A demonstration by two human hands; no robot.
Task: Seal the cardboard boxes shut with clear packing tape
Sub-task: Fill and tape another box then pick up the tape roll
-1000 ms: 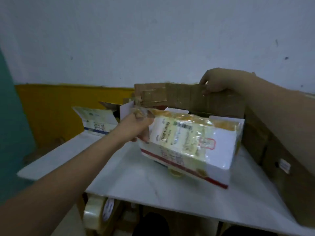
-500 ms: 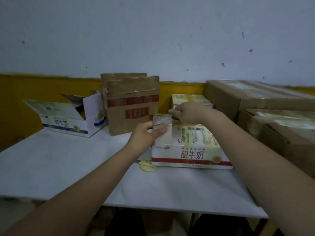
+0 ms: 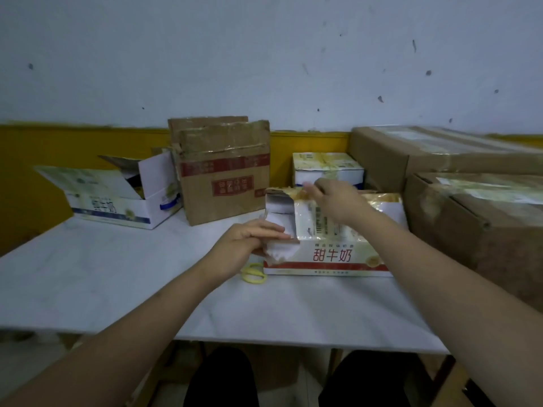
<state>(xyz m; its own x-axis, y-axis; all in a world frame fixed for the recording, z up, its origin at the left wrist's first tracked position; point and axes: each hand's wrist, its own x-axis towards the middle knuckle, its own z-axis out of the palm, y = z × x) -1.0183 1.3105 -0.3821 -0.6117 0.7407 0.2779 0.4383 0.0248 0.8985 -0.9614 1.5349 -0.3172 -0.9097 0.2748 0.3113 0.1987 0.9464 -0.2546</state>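
Left hand (image 3: pixel 249 239) is gripping the end flap of the milk carton box (image 3: pixel 332 245) while right hand (image 3: pixel 332 198) is pinching the top flap's far edge — both flaps should be lying flush before taping.

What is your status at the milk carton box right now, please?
Left hand holds the end flap of the milk box. Right hand pinches at the top rear edge. Flap not closed. Yellow scissors beside the box.
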